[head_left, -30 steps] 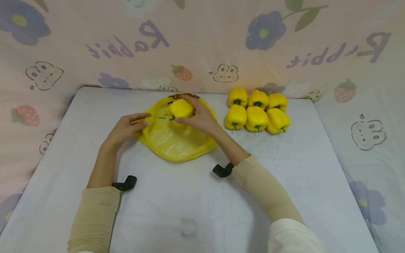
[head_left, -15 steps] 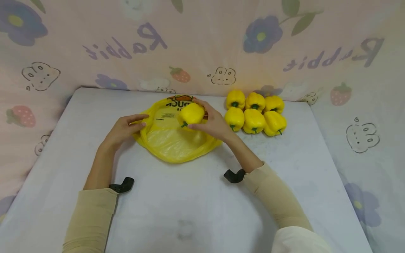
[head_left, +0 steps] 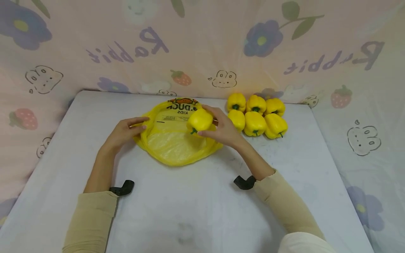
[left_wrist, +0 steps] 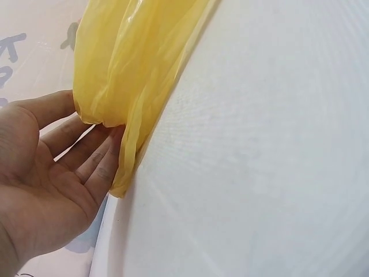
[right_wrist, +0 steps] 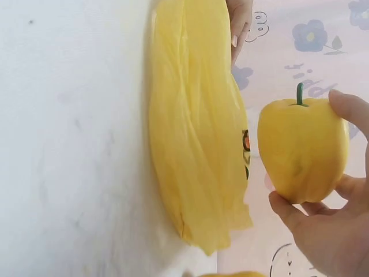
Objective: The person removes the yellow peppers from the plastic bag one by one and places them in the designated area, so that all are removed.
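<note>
A yellow plastic bag (head_left: 172, 149) lies on the table with its mouth spread wide and dark print inside. My left hand (head_left: 124, 129) is at the bag's left rim, its fingers fairly straight; in the left wrist view the fingertips of that hand (left_wrist: 52, 173) go out of sight behind the bag (left_wrist: 135, 57). Above the right part of the bag's mouth, my right hand (head_left: 224, 130) grips a yellow bell pepper (head_left: 200, 120) with a green stem. The right wrist view has this bell pepper (right_wrist: 302, 153) between thumb and fingers, apart from the bag (right_wrist: 193, 121).
Several more yellow bell peppers (head_left: 255, 123) stand in two rows at the back right, close behind the right hand. A patterned cloth (head_left: 190, 45) hangs behind the white table (head_left: 177, 211). Each forearm bears a black wrist mount (head_left: 246, 182).
My right hand has moved rightward and slightly nearer with the bell pepper, uncovering the print in the bag. The left hand stays at the rim.
</note>
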The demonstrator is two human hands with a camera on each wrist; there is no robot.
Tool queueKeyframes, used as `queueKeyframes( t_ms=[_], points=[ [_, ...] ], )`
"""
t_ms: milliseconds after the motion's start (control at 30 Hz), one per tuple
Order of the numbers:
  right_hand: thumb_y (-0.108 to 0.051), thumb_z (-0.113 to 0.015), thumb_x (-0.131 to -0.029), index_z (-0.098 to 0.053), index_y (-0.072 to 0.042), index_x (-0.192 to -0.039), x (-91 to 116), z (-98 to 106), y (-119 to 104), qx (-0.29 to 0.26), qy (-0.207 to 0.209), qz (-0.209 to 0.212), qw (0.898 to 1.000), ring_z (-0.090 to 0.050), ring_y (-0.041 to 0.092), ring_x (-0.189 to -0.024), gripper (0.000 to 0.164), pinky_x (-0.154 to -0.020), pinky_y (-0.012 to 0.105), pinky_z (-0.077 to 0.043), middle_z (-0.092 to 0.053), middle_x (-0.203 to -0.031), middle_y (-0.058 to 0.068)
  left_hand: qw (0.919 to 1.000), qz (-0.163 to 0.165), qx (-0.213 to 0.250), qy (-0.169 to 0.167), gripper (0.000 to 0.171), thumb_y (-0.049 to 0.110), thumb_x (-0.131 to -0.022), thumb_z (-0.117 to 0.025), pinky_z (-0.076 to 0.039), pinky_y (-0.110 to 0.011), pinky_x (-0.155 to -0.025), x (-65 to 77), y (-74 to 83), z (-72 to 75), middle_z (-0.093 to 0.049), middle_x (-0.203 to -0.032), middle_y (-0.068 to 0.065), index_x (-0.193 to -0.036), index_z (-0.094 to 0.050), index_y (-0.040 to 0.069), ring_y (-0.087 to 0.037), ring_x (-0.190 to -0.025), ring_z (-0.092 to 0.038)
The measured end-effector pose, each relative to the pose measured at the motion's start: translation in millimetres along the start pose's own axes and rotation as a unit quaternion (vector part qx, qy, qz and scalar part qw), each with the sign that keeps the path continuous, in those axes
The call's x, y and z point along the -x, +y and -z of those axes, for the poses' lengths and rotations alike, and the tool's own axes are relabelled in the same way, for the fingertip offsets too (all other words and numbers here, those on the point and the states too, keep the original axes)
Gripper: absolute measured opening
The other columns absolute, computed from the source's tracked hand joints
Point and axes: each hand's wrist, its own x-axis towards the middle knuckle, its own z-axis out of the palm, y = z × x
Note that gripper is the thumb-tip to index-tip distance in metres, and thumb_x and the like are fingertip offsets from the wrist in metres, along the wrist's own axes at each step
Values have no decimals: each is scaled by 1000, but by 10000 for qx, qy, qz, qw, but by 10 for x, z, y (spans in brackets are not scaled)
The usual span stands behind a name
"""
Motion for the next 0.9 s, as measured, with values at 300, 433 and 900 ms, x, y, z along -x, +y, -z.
queueKeyframes(
  t_ms=[300, 433, 900],
  points=[
    [-28, -83, -82, -37, -21, -154, 189, 167, 63, -45, 78, 167, 9998, -41, 18, -137, 85, -111, 42, -36, -41, -151, 0, 10000, -14, 61, 71, 53, 31, -100, -61, -31, -47, -110, -20, -4, -10, -40, -154, -16, -146, -50, 8, -29, -136, -39],
    [-27, -82, -83, -38, -24, -154, 289, 227, 128, -93, 37, 58, 9999, -41, 16, -138, 83, -111, 38, -36, -39, -154, -3, 9999, 47, 75, 82, 53, 31, -100, -62, -31, -46, -110, -26, -19, -6, -41, -154, -15, -146, -50, 9, -28, -135, -39],
    [-16, -83, -83, -39, -17, -153, 615, 459, 301, 64, -71, -94, 9999, -40, 21, -138, 83, -112, 41, -36, -40, -150, 3, 9999, -6, -85, 75, 52, 32, -100, -61, -33, -46, -109, -11, -2, -25, -41, -153, -16, -145, -52, 7, -30, -137, -37]
  ],
)
